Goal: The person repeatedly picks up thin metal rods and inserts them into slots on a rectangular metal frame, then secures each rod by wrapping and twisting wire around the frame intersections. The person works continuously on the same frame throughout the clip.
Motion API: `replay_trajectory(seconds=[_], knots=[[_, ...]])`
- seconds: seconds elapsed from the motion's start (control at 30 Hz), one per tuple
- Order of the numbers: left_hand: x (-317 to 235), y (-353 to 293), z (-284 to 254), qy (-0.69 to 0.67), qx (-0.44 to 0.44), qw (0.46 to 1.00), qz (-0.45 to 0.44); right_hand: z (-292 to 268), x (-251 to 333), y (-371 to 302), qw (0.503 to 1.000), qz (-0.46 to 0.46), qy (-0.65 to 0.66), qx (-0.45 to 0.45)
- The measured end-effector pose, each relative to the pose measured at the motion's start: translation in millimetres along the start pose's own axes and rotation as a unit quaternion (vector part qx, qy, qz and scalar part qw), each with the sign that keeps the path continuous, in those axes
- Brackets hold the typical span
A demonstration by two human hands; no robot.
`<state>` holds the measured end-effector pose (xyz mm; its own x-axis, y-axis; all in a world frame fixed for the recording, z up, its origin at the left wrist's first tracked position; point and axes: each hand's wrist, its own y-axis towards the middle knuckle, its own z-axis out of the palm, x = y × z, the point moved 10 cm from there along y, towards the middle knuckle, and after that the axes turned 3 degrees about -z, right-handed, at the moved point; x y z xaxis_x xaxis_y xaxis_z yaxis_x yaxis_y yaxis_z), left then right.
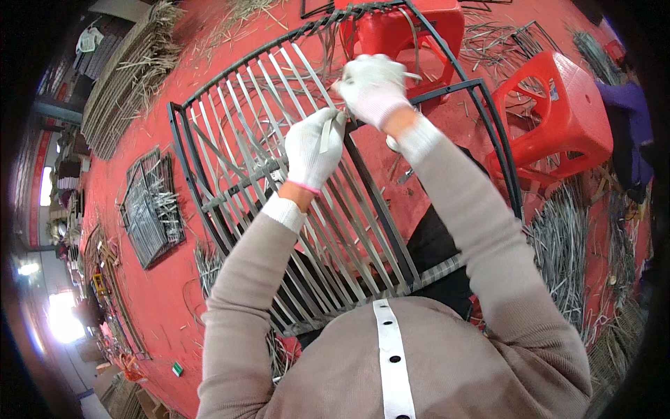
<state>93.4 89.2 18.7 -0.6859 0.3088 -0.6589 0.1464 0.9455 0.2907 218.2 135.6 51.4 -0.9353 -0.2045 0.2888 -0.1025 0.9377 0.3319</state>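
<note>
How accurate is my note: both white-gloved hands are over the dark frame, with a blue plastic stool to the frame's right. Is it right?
Not quite: the plastic stool right of the dark frame is red, not blue, as the head view shows. The rest stands: white-gloved left hand and right hand over the frame.

Frame (380,202): smooth dark bars, metal by look, low sheen. Strips (308,72): flat, smooth, plastic-looking, slight gloss. Gloves (314,155): white knit cloth, matt. Sweater (244,279): fine knit, matt. Stool (583,115): moulded red plastic, glossy. Floor (150,307): red, smooth, mostly matt; material unclear.
</note>
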Motion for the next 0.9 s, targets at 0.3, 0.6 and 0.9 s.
replay_trajectory(seconds=[0.3,0.6,0.9], knots=[[30.8,13.6,48.9,-0.039,0.300,0.939,-0.165,14.2,-45.5,-105.1,0.909,0.076,0.312,-0.265],[-5.3,-1.0,22.7,0.201,0.174,0.964,0.013,7.1,-12.9,-38.7,0.838,0.108,0.534,-0.021],[1.8,-2.9,19.8,0.156,0.115,0.981,-0.005,-104.6,-215.3,-348.0,0.924,0.239,0.165,-0.250]])
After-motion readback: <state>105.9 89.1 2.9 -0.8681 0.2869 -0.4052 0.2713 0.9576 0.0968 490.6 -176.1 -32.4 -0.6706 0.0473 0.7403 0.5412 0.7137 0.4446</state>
